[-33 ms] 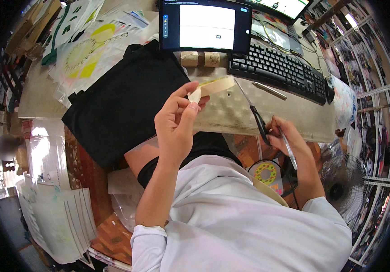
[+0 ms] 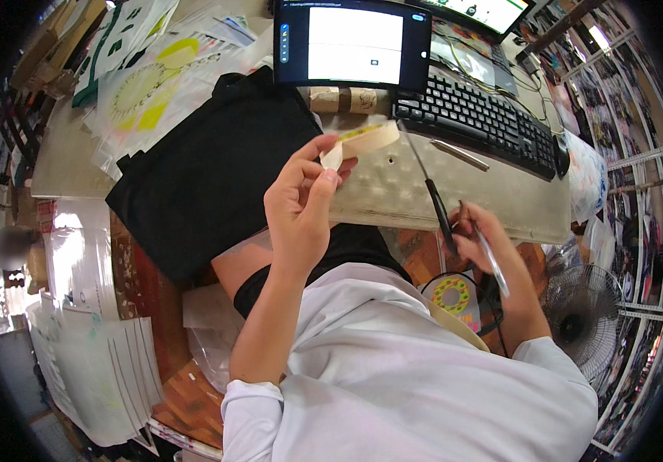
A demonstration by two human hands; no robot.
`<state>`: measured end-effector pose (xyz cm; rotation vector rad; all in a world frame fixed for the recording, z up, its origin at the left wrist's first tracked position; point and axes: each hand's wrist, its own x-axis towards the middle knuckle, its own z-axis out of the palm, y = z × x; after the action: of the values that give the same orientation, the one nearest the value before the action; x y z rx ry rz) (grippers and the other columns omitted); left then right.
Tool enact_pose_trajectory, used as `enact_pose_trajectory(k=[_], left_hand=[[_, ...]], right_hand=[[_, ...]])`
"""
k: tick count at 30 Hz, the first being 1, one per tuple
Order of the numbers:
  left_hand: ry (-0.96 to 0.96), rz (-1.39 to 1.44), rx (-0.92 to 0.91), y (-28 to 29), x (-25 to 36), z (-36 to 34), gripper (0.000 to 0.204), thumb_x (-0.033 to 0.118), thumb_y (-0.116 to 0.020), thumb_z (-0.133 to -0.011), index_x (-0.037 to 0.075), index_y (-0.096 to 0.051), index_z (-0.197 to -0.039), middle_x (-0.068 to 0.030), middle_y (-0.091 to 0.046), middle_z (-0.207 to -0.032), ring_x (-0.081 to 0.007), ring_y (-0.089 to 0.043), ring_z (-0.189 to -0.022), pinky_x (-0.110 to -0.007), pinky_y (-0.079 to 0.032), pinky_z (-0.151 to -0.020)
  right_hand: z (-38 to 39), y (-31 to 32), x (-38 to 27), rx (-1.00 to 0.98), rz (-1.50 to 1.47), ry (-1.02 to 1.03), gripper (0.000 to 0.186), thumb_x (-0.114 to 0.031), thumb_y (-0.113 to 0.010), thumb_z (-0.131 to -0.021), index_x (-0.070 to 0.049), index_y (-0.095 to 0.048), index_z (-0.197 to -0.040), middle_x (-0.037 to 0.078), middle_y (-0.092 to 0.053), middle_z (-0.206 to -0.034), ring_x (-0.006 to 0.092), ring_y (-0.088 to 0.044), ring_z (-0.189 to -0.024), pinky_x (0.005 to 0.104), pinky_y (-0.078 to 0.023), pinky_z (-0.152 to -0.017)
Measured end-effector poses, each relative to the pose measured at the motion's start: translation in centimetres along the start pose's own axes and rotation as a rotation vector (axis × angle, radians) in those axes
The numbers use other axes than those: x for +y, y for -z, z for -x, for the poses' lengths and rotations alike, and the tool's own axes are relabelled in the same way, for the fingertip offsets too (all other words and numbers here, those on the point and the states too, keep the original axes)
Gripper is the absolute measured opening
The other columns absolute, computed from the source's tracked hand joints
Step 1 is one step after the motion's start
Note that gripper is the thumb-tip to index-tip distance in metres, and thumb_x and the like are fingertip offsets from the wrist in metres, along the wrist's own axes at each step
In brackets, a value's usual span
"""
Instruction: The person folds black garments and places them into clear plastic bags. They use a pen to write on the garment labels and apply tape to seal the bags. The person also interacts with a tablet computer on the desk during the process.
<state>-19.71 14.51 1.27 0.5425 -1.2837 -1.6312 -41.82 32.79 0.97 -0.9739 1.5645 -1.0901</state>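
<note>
Pinched in the raised fingers of my left hand [image 2: 304, 189] is a roll of cream tape [image 2: 374, 140]. Yellow shows along its upper edge, and a pale loose end curls by my thumb. My right hand [image 2: 478, 231] grips long scissors [image 2: 433, 196] by their black handles. Their blades point up toward the far side of the tape; whether they touch it I cannot tell. A slim silvery tool [image 2: 493, 262], its kind unclear, also sits in my right hand and sticks out toward the wrist. Beside my left hand lies a black fabric bag [image 2: 216, 169].
Beyond my hands on the table [image 2: 378, 196] stand a tablet [image 2: 354, 46] and a black keyboard [image 2: 485, 115], with a metal rod [image 2: 458, 154] before it. Clear plastic bags [image 2: 154, 92] cover the back left. A fan [image 2: 578, 323] stands at the right.
The scissors have turned slightly in my right hand, so their handles look narrower. My left hand still holds the tape in nearly the same place.
</note>
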Motion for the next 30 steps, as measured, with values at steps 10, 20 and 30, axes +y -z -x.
enact_pose_trajectory(k=[10, 20, 30], left_hand=[[-0.091, 0.188, 0.004, -1.9, 0.2, -1.3, 0.015, 0.002, -0.038, -0.093, -0.002, -0.047, -0.082, -0.0244, -0.051, -0.129, -0.0309, -0.063, -0.104, -0.039, -0.052, -0.094], [-0.035, 0.121, -0.083, -2.7, -1.9, -1.0, 0.015, 0.001, -0.033, -0.092, -0.002, -0.044, -0.082, -0.0247, -0.05, -0.129, -0.0317, -0.062, -0.108, -0.042, -0.05, -0.097], [-0.2, -0.609, -0.35, -0.2, -2.7, -2.1, 0.006, 0.003, -0.054, -0.085, -0.003, -0.054, -0.085, -0.0176, -0.058, -0.107, -0.0289, -0.061, -0.09, -0.035, -0.049, -0.076]], right_hand=[[1.5, -8.7, -1.5, -0.237, -0.392, 0.052, 0.047, -0.024, -0.079, -0.078, -0.007, -0.036, -0.077, 0.007, -0.055, -0.069, 0.0102, -0.054, -0.054, 0.0251, -0.044, -0.044], [0.5, -9.5, -0.8, -0.039, -0.129, 0.192, 0.037, -0.004, -0.071, -0.083, -0.005, -0.035, -0.073, 0.007, -0.055, -0.066, 0.0108, -0.057, -0.049, 0.0247, -0.042, -0.04], [-0.6, 1.4, 0.8, 0.461, -0.087, -0.1, 0.022, -0.014, -0.058, -0.086, -0.003, -0.046, -0.071, 0.015, -0.061, -0.07, 0.0254, -0.058, -0.054, 0.034, -0.046, -0.047]])
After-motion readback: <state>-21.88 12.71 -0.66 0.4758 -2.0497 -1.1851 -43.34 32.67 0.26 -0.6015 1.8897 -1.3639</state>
